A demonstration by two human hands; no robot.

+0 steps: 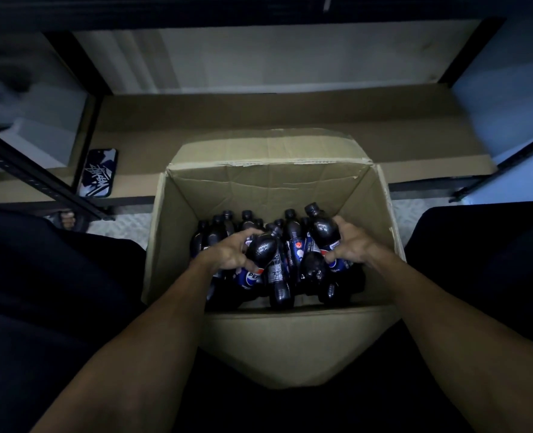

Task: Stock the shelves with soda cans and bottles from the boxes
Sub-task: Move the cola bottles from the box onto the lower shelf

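Note:
An open cardboard box [268, 185] stands on the floor between my knees, holding several dark cola bottles with blue labels. My left hand [230, 251] grips one tilted bottle [260, 250] by its body, cap pointing up and right. My right hand [351, 245] grips another bottle [323, 228] at the box's right side, cap pointing up and left. More bottles [291, 232] stand or lie beneath and behind both hands. A low shelf [259, 110] lined with cardboard lies just beyond the box.
A phone in a dark patterned case [97, 173] lies on the shelf's left front. Black metal shelf uprights [40, 185] run at the left and at the right [509, 164]. My dark-clothed legs flank the box. The scene is dim.

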